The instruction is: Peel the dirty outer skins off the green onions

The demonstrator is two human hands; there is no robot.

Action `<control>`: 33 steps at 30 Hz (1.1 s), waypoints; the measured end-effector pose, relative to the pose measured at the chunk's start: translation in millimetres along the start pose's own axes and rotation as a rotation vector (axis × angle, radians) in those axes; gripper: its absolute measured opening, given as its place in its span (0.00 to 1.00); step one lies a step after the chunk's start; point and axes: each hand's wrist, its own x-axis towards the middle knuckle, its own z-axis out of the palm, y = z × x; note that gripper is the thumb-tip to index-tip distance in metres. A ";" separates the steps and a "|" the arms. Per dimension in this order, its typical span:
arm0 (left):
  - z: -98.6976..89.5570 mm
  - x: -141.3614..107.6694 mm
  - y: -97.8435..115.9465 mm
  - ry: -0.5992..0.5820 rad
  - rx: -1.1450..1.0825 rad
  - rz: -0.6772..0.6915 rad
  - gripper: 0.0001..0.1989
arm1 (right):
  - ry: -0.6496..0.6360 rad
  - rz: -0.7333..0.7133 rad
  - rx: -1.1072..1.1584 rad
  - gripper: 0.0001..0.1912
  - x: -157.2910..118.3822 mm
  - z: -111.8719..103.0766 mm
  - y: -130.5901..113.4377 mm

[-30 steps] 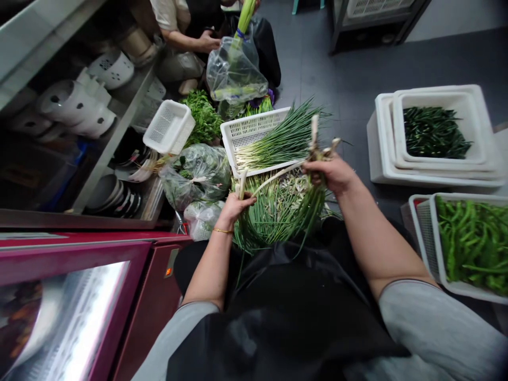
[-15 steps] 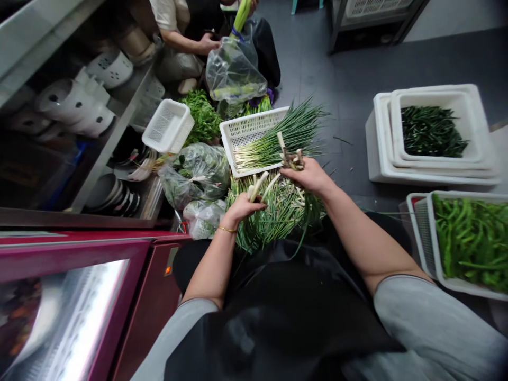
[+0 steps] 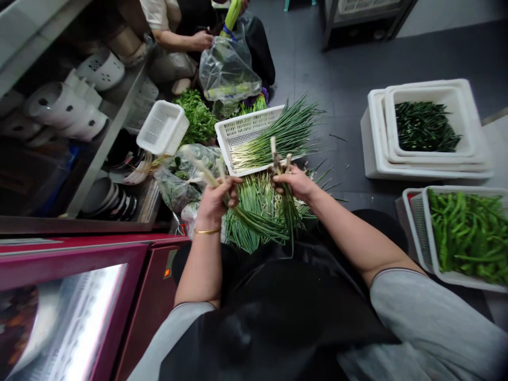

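My left hand (image 3: pixel 217 200) is closed round a few green onions (image 3: pixel 257 225); their white ends stick up past the thumb, blurred, and the green leaves trail right. My right hand (image 3: pixel 296 182) grips a small bunch of green onions with brownish root ends (image 3: pixel 282 161), the leaves hanging down below the fist. Beneath both hands lies a pile of loose green onions (image 3: pixel 248 198). Just beyond it, a white slotted basket (image 3: pixel 238 129) holds more green onions laid side by side, white ends left, green tops over the right rim.
Bagged greens (image 3: pixel 174 180) and a small white basket (image 3: pixel 162 127) are on the left, by shelves of dishes (image 3: pixel 103 196). A co-worker's hand (image 3: pixel 202 41) is by a plastic bag (image 3: pixel 226 69) of vegetables. Right are stacked white tubs (image 3: pixel 377 143) and a basket of green peppers (image 3: pixel 468 233).
My left hand has moved left and turned upright, drawing its green onions away from the right hand. The right hand has shifted slightly down and left with its bunch. The view has shifted slightly.
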 end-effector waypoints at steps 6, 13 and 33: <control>35.4 22.1 -38.0 0.175 0.117 0.063 0.20 | -0.021 0.054 -0.045 0.23 0.7 25.6 27.5; -2.4 32.9 -18.8 0.305 0.042 0.060 0.19 | 0.160 -0.007 -0.335 0.17 1.3 -0.8 4.2; 22.3 32.2 -36.6 0.263 -0.019 0.037 0.18 | 0.119 0.081 -0.232 0.17 1.5 27.5 29.7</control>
